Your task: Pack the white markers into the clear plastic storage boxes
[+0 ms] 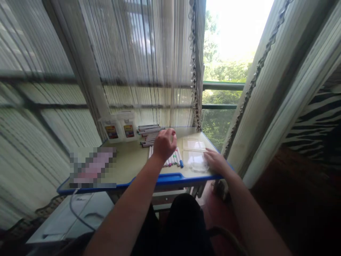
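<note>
My left hand (164, 145) hovers over the markers in the middle of the table, its fingers curled together. What it holds, if anything, I cannot make out. Below it lies a row of white markers (173, 159), one with a blue cap, partly covered by my hand. Behind and to the left is a looser pile of markers (149, 137) with dark and reddish ends. On the right an opened clear plastic case (195, 156) lies flat. My right hand (216, 161) rests at its right edge, fingers stretched out and touching it.
Two clear cases with labels (119, 131) stand upright at the back left. A blurred-out pinkish object (97, 165) is at the left, a cable (71, 204) hanging below it. The table has a blue raised rim (170, 176). Sheer curtains (149, 71) hang close behind.
</note>
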Demonstrator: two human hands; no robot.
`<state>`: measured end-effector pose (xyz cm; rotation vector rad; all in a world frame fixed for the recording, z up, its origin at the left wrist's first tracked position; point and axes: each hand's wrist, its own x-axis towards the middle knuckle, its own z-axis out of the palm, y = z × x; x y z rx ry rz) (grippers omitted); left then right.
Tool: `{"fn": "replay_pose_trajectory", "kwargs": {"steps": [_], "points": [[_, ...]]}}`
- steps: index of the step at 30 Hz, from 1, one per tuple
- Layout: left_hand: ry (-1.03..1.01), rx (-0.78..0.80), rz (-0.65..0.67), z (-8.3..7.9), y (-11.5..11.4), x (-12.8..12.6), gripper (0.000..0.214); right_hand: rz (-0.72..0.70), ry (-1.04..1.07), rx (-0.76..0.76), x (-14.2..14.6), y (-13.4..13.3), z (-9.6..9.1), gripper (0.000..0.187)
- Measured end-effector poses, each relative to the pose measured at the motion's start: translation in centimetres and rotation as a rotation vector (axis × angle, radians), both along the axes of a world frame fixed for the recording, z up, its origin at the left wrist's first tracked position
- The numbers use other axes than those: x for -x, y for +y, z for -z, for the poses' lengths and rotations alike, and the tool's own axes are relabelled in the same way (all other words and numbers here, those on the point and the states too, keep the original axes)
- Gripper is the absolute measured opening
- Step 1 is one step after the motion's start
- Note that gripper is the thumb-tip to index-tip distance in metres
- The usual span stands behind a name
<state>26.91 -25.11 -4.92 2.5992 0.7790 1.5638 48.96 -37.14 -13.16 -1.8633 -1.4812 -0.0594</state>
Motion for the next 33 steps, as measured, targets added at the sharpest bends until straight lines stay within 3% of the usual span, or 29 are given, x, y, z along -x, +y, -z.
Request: {"fn": "replay_pose_trajectory", "kwargs": {"steps": [4, 7, 10, 13, 15, 18, 22, 27, 33], "points": [[0.111, 0.089, 0.129, -3.2, 2.7, 0.1, 0.015, -0.08, 0.013, 0.122, -0.5, -0.3, -0.5, 0.033], [0.316, 0.144, 0.215, -3.9, 4.4, -0.4, 0.019, -0.101, -0.002, 0.138, -0.5, -0.2, -1.6, 0.026], [0.47, 0.171, 0.234, -3.2, 5.4, -0.7, 0.017, -0.012, -0.103, 0.022, 1.9, 0.2, -3.0, 0.029], [0.479, 0.169, 0.227, -1.4, 5.6, -0.6, 0.017, -0.017, -0.248, -0.047, 6.7, 0.8, -3.7, 0.031], [0.479, 0.162, 0.223, -0.1, 5.5, -0.4, 0.016, -0.018, -0.297, -0.051, 9.9, 1.3, -3.6, 0.028], [0.534, 0.146, 0.205, 1.1, 5.4, -0.4, 0.017, 0.115, -0.267, -0.171, 12.8, 1.7, -2.2, 0.025], [0.528, 0.116, 0.231, 1.4, 5.7, -0.8, 0.013, 0.284, -0.216, -0.332, 13.4, 1.3, -0.3, 0.024], [0.447, 0.169, 0.321, 1.8, 5.9, -1.6, 0.014, 0.264, -0.239, -0.227, 13.7, 0.9, -0.2, 0.016], [0.683, 0.078, 0.241, 2.9, 5.6, -1.9, 0.019, 0.202, -0.201, -0.128, 13.3, 1.1, -0.5, 0.016]]}}
